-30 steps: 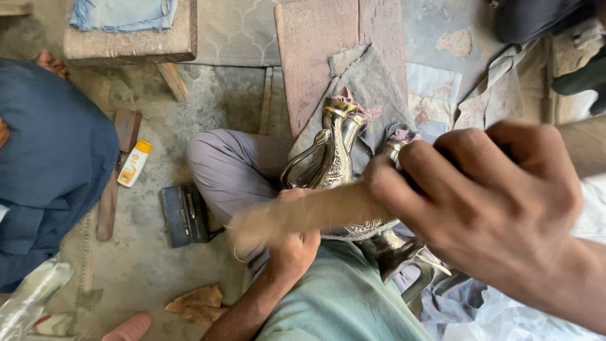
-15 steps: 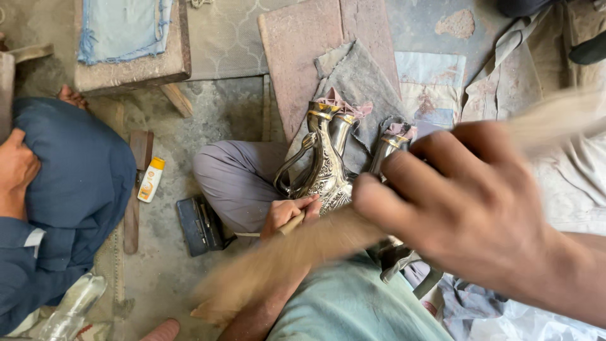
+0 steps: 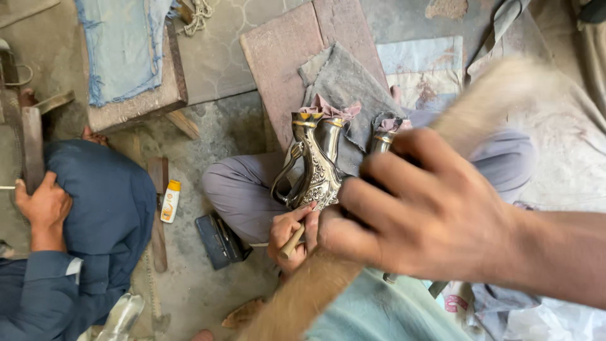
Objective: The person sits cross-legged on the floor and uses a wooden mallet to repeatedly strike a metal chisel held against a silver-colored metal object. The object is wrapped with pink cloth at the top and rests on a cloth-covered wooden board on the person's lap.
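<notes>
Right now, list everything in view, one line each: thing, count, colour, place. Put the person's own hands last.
Metal jug: one, silver and brass, on the lap at centre.
Second metal vessel: one, silver, right of the jug, mostly hidden.
Grey cloth: one, under the jug tops.
Reddish slab: one, on the floor behind.
Tube: one, white and orange, floor left.
Dark case: one, beside the knee.
Co-worker's hand: one, far left, on blue clothing.
Left hand: holds a thin wooden-handled tool against the jug.
Right hand: grips a blurred tan stick.
</notes>
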